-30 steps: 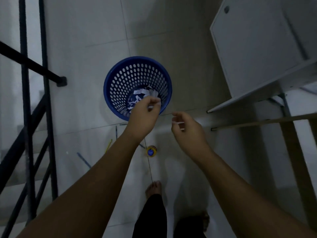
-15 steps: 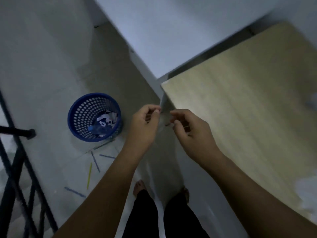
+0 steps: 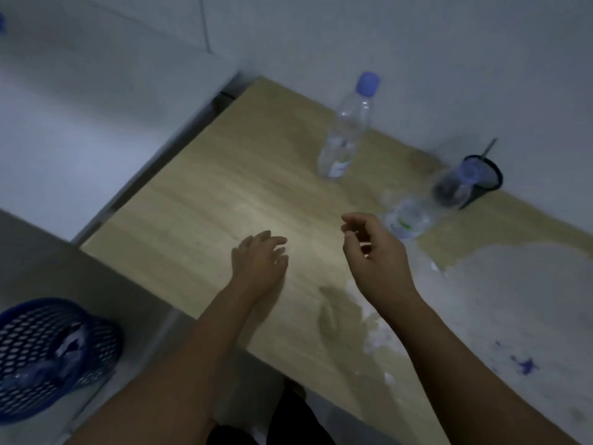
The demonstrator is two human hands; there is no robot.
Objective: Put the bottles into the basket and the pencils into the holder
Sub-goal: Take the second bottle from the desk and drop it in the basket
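Note:
Two clear plastic bottles with blue caps stand on the wooden table [image 3: 205, 200]: one bottle [image 3: 345, 136] at the back, a second bottle [image 3: 426, 203] to its right, in front of a black pencil holder [image 3: 487, 181] with one pencil sticking out. My left hand [image 3: 260, 261] hovers over the table with fingers spread, empty. My right hand [image 3: 375, 252] is loosely curled and empty, just left of the nearer bottle. The blue perforated basket [image 3: 25, 335] stands on the floor at the lower left with a bottle and crumpled items inside.
A white wall runs behind the table. A white cabinet or shelf top [image 3: 80, 107] adjoins the table's left side. The table's right part [image 3: 513, 300] has a worn whitish patch with blue stains. My legs show below the table edge.
The view swung from the basket on the floor up to the table. Both hands moved apart from a pinched pose over the basket and now hover open above the tabletop.

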